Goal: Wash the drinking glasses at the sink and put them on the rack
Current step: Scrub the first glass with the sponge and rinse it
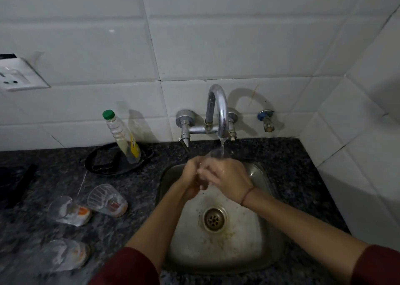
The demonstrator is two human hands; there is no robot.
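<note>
A white tiled wall (216, 46) fills the upper half of the view, with a socket (15, 74) at 9 o'clock. Below it runs a dark speckled counter (292, 176). Set into the counter at 6 o'clock is a steel sink (227, 248), its drain (214, 219) near the middle. A chrome tap (217, 111) stands at 12 o'clock of the sink, and water runs from its spout.

Both forearms reach in from 5 and 7 o'clock, in dark red sleeves (127, 267). The left hand (192, 174) and right hand (225, 174) meet over the sink under the stream, both closed around a clear glass (216, 153) whose rim shows just above the fingers; the water falls into it. A red thread (246, 196) circles the right wrist.

On the counter at 10 o'clock of the sink, a black pan (104, 163) holds a green-capped bottle (121, 135), tilted. At 8 o'clock three more glasses lie on their sides: one (107, 199) nearest the sink, a second (69, 210) beside it, a third (65, 254) nearer the front edge.
</note>
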